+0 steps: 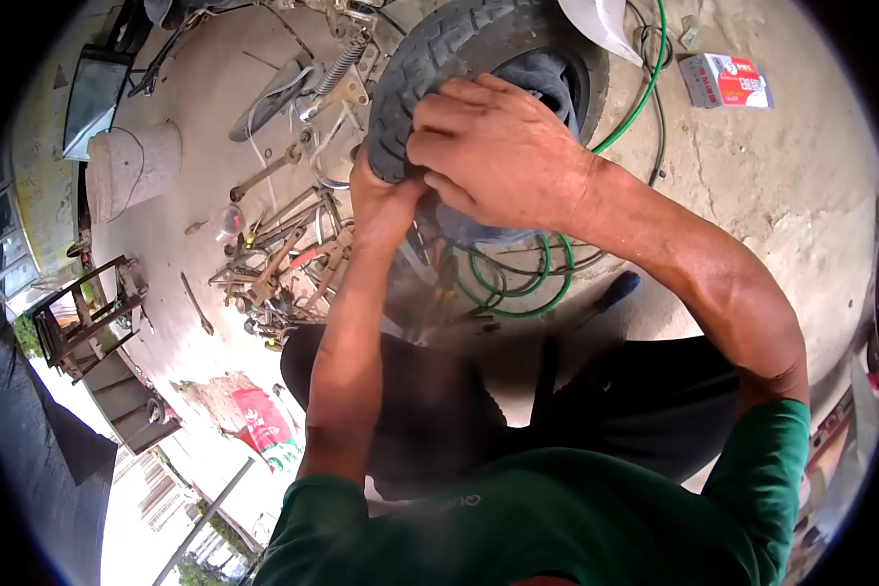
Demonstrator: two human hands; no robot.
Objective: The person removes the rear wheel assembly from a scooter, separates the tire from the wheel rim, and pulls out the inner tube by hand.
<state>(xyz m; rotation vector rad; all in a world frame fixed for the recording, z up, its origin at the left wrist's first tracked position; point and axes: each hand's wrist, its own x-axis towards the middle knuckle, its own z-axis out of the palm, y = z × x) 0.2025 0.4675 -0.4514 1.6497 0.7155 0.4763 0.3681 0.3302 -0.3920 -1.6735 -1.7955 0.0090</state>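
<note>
A black treaded tire [408, 83] stands at the top centre, with dark, crumpled material [547, 78] inside its opening. My left hand [386, 200] is closed round the lower left edge of the tire, its fingers partly hidden behind the rubber. Across the tire's near side lies my right hand [503, 146], fingers curled and pressed together against the rubber close to my left hand. What the right fingertips pinch is hidden beneath them.
Metal tools [283, 264] lie heaped at the left of my hands. A green hose [645, 103] loops behind and below the tire. A red and white box [728, 81] is at the upper right, a blue-handled screwdriver [620, 290] near my knees, a pale bucket [132, 171] far left.
</note>
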